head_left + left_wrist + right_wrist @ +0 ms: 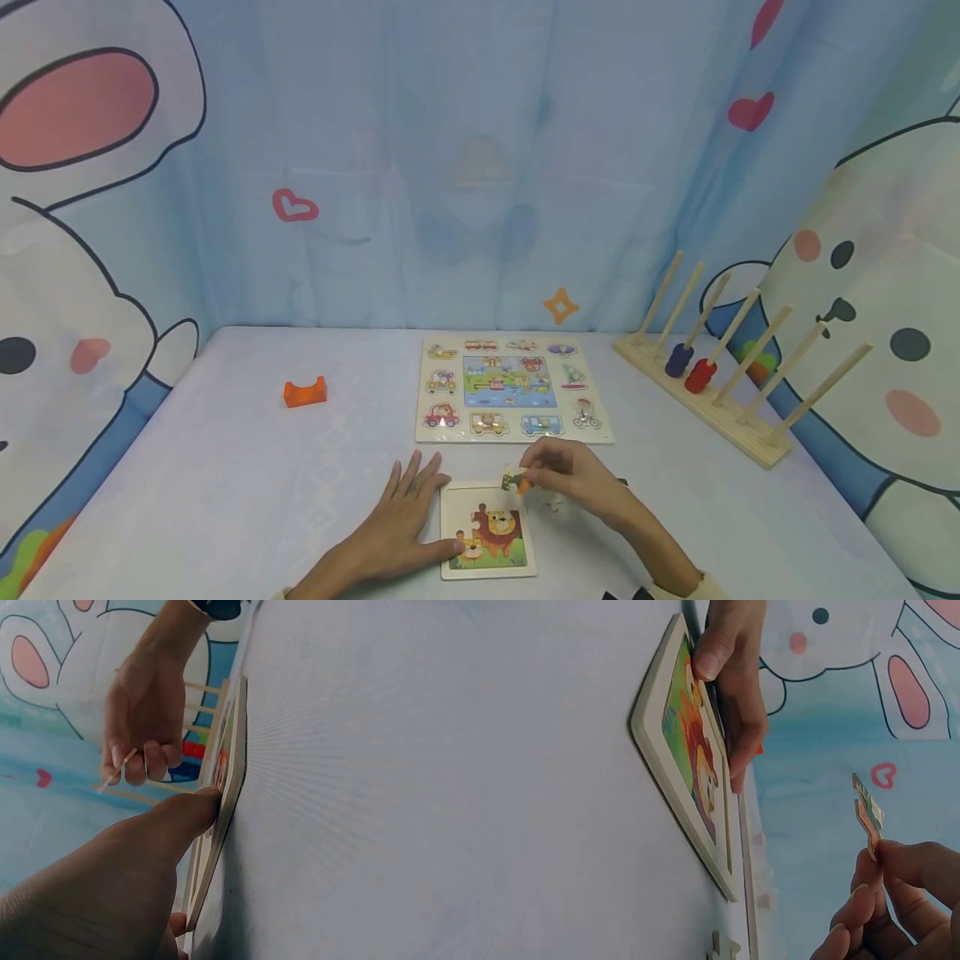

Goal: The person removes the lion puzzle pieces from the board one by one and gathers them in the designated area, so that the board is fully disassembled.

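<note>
A small jigsaw tray (456,502) lies on the table, partly filled with pieces that show a lion (501,530) on grass; its upper part is bare wood. Spread beside the tray's left edge, my left hand (401,527) presses its thumb on the picture. Above the tray's upper right corner, my right hand (576,477) pinches a thin jigsaw piece (868,814), coloured green and orange, between thumb and fingers. Another jigsaw piece (724,947) lies on the table under the right hand, mostly hidden by it in the head view.
Behind the tray lies a larger board of vehicle pictures (427,454). An orange block (305,392) sits at the left. To the right stands a wooden peg rack (750,437) with blue beads (679,360) and red beads (701,377). A printed curtain (465,167) hangs behind the table.
</note>
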{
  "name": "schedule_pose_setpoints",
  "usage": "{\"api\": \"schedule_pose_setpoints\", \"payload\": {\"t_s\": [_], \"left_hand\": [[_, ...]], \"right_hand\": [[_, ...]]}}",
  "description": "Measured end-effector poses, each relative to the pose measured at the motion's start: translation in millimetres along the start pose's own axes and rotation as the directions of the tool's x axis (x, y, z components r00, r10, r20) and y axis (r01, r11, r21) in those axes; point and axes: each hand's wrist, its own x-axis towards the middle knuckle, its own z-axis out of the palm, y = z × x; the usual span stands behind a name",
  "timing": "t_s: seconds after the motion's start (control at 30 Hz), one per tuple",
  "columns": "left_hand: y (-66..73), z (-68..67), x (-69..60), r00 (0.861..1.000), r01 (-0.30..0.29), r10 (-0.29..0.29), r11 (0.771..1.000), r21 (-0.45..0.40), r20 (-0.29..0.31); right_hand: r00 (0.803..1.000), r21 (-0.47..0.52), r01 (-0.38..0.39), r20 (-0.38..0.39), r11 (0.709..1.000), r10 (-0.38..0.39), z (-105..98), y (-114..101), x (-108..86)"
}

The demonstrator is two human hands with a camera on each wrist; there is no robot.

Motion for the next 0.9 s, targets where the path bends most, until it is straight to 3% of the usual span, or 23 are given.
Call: {"api": "schedule_pose_setpoints", "payload": {"t_s": [0.23,0.43,0.63,0.9], "left_hand": [[-0.2,0.0,0.5,1.0,-0.012,0.012,1.0,-0.002,0.003],[-0.6,-0.7,0.8,1.0,-0.021,0.021,1.0,0.0,0.004],[-2.5,0.7,0.3,1.0,-0.019,0.019,1.0,0.011,0.001],[-4.0,2.9,0.9,1.0,-0.022,0.022,1.0,0.022,-0.004]], "right_hand": [[0.998,-0.03,-0.053,-0.025,0.998,0.052,-18,5,-15.2],[0.99,-0.053,-0.121,0.066,0.991,0.124,-30,16,-31.4],[0.982,-0.158,-0.095,0.144,0.983,0.118,-33,23,-36.4],[0.983,-0.253,-0.101,0.123,0.962,0.135,-26,26,-33.4]]}}
